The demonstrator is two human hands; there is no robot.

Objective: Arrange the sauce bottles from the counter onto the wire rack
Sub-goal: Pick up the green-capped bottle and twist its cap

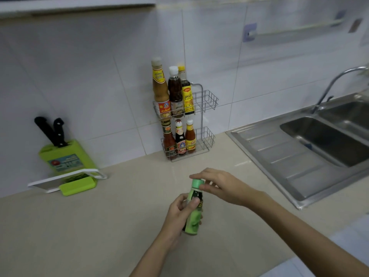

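A dark sauce bottle with a green label and green cap (194, 218) stands on the beige counter near me. My left hand (179, 213) grips its body, and my right hand (219, 186) pinches its cap from the right. The two-tier wire rack (207, 100) stands against the tiled wall behind. Its upper shelf holds three tall bottles (174, 92) on the left side. On the lower shelf stand three smaller bottles (180, 139), also to the left. The right part of both shelves is bare wire.
A green knife block (63, 158) with two black-handled knives and a white board (60, 181) sit at the back left. A steel sink (319, 140) with a faucet (335, 82) fills the right side. The counter's front edge (299, 256) runs at lower right.
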